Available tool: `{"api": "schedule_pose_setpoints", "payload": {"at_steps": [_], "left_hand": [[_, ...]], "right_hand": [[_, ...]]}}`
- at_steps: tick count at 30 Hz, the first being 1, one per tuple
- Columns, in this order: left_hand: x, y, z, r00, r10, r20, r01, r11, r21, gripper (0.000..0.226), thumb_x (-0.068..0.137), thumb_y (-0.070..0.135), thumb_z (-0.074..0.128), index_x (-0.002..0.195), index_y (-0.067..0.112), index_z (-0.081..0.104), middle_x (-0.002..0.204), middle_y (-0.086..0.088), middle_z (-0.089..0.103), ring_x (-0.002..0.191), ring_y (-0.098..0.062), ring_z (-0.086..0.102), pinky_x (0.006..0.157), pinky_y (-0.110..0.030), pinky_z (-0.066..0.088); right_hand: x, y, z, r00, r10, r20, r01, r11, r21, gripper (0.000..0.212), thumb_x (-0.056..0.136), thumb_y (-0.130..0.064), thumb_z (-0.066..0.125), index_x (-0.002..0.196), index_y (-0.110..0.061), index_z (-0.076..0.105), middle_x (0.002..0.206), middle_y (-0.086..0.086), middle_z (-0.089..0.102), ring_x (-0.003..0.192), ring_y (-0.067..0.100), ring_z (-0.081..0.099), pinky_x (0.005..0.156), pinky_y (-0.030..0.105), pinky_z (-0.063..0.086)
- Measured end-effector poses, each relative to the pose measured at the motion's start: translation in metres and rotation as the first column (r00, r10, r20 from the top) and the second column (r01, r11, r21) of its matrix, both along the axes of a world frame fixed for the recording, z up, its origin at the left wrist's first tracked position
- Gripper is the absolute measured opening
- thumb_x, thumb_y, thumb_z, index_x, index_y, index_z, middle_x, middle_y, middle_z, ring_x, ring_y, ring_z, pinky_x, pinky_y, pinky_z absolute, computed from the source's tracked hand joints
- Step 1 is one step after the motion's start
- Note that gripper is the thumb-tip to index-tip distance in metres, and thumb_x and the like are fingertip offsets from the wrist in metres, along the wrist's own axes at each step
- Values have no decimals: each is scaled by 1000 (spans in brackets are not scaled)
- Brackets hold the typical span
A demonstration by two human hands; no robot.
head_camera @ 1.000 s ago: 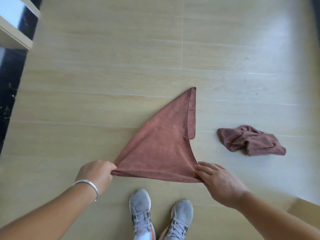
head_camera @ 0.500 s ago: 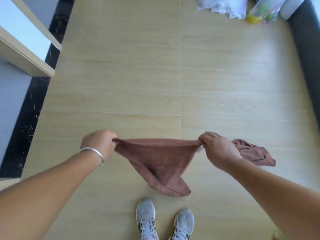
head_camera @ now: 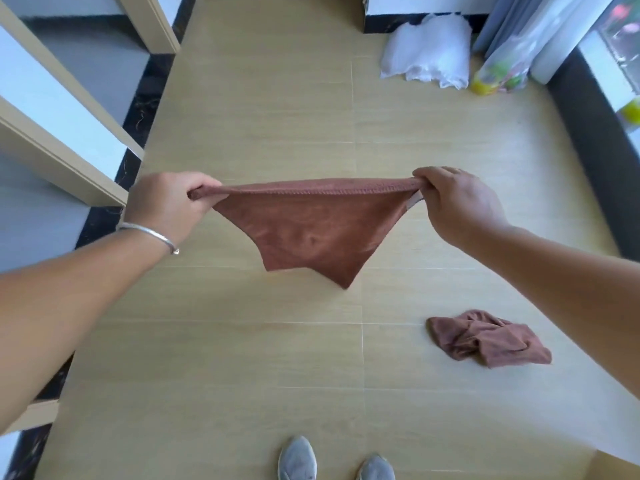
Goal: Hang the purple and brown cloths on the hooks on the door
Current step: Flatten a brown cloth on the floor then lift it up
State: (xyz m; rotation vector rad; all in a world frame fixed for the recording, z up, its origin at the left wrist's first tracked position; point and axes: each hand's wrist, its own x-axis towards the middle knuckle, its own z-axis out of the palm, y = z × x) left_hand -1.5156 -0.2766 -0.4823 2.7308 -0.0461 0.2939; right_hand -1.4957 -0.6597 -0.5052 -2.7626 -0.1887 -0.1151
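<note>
Daylight is bright and even; it enters from the window (head_camera: 623,64) at the far right, beyond the floor's far right corner. The floor (head_camera: 259,116) carries a pale sheen, no hard glare. Shadows are soft and faint. Wide-angle distortion bows the door frames (head_camera: 62,143) at the left edge and stretches my forearms. Focus is sharp centrally, slightly soft at the corners.

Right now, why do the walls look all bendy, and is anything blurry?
Head view: the wide lens bends the door frames at the edges; the brown cloth between the left hand and right hand is sharp; daylight brightens the right side of the floor.
</note>
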Motion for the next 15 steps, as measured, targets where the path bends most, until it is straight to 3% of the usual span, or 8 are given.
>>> {"api": "schedule_pose_setpoints", "payload": {"at_steps": [5,9,12,15], "left_hand": [[-56,4,-45,992,-110,-61,110,994,-5,13,80,21,79,92,19,79,85,-1,75,72,-25,69,62,-38,56],[-112,7,-96,955,-273,-117,279,960,29,18,71,22,70,85,16,80,86,2,76,75,-14,71,66,-23,49],[-150,7,-134,907,-373,-193,383,923,18,27,77,29,58,83,14,79,84,2,75,78,-14,71,69,-25,49],[-186,5,-169,873,-403,-275,429,902,42,14,69,15,78,83,14,79,85,2,75,78,-16,72,64,-24,53]], "right_hand": [[-51,-17,-40,986,167,-1,-166,982,91,23,95,-12,53,113,-9,67,109,10,68,104,31,62,83,41,52],[-114,-28,-91,960,249,-130,-240,967,81,23,93,-10,59,113,-10,70,116,4,69,117,24,60,99,32,44],[-164,-31,-126,935,281,-215,-275,960,61,24,85,-7,68,108,-11,72,113,1,70,112,23,62,98,24,40],[-213,-31,-159,912,271,-307,-268,962,52,24,80,-9,75,104,-14,73,110,-2,71,109,22,64,92,29,49]]}}
